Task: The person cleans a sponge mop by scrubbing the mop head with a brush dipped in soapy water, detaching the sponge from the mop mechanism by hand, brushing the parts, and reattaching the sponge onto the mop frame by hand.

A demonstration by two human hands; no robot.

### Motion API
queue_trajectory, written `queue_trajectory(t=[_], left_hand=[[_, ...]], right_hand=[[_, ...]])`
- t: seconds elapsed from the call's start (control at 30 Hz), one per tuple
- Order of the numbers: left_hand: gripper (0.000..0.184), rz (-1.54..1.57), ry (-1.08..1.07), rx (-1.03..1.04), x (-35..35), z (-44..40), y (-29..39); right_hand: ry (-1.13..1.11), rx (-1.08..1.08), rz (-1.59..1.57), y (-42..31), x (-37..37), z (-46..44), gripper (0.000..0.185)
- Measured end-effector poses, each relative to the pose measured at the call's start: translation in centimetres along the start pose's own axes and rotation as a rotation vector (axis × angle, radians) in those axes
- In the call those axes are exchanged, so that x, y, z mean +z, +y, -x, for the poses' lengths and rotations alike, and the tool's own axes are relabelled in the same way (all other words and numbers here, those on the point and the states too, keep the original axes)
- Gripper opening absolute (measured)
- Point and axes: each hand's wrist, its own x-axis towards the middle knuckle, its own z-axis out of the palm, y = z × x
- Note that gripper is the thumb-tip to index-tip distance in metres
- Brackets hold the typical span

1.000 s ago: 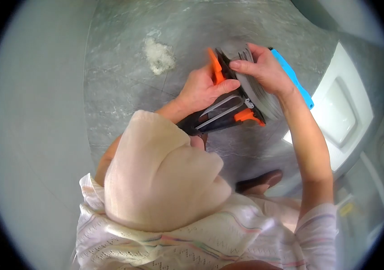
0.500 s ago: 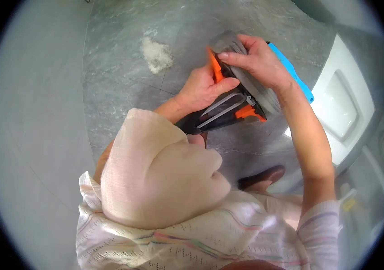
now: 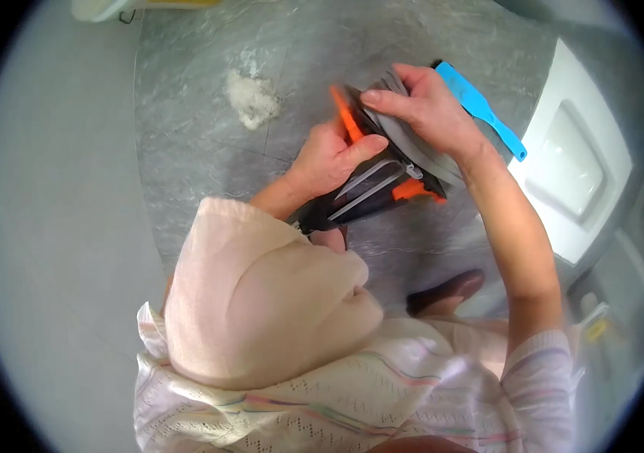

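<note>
My left hand (image 3: 329,160) is closed round an orange tab (image 3: 347,117) at one end of what looks like a flat mop head (image 3: 371,198), black with metal bars and a second orange tab. My right hand (image 3: 431,109), fingers bent, pinches the edge of a long grey pad (image 3: 411,140) along the mop head's far side. Part of the pad is behind my right fingers. Whether it is fastened to the frame, I cannot tell.
A clump of whitish fluff (image 3: 254,100) lies on the grey marbled floor (image 3: 193,143). Beyond my right hand is a blue-handled brush (image 3: 480,106), beside a white recessed panel (image 3: 613,170). My dark shoe (image 3: 446,293) stands below.
The view has shifted slightly. My hands still grip the same parts; the orange tab and the pad's upper end have tilted a little, and the pad looks more bowed.
</note>
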Motion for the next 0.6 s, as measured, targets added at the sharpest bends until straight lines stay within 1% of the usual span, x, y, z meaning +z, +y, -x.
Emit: queue_trajectory(t=[0.07, 0.17, 0.2, 0.27, 0.47, 0.57, 0.6], left_hand=[[0.037, 0.009, -0.009, 0.0, 0.0, -0.1, 0.1], [0.034, 0.063, -0.02, -0.097, -0.4, -0.2, 0.0], [0.035, 0.1, -0.017, -0.1, -0.5, -0.2, 0.0], [0.038, 0.174, -0.008, -0.11, -0.8, -0.1, 0.3], [0.049, 0.094, -0.017, -0.176, -1.4, -0.4, 1.9], [0.056, 0.237, -0.062, -0.235, -1.8, -1.0, 2.0], [0.056, 0.308, -0.062, -0.26, -1.8, -1.1, 2.4]], right_hand=[[-0.015, 0.004, -0.058, 0.3, 0.0, -0.2, 0.029], [-0.04, 0.012, -0.062, 0.2, -0.1, -0.3, 0.029], [-0.04, -0.004, -0.052, 0.1, -0.1, -0.3, 0.029], [-0.041, -0.033, -0.033, 0.1, -0.1, -0.3, 0.028], [-0.05, -0.115, -0.073, 0.6, 0.2, -0.2, 0.025], [-0.023, -0.127, 0.011, 0.7, -0.1, -0.2, 0.037], [-0.033, -0.086, 0.037, 0.4, -0.3, -0.1, 0.037]])
